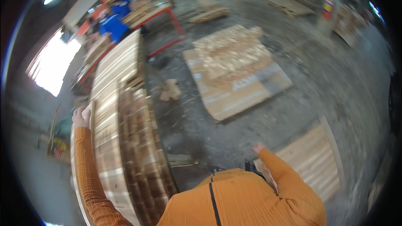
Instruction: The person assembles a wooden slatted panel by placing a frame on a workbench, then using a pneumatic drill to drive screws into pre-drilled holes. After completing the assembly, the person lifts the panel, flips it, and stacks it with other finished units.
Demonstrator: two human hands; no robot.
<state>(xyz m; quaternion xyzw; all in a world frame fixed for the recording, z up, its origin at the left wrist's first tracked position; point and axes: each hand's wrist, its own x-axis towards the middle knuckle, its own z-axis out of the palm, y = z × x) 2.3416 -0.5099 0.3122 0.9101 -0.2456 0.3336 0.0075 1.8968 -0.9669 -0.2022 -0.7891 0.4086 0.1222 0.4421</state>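
Note:
My left hand is at the far-left edge of a long stack of wood, its fingers curled over the edge of a striped wooden panel. Beside that panel, several boards lie in stepped layers. My right hand hangs low by my right side, small and smeared by motion, so its fingers cannot be made out. Just beyond it is the corner of another wooden panel, partly hidden behind my right sleeve. Whether the hand touches that panel is unclear.
A cardboard sheet on the floor ahead bears a pile of wooden pieces. A red-framed table stands far left, near people in blue. A pillar with a fire extinguisher rises at the back right.

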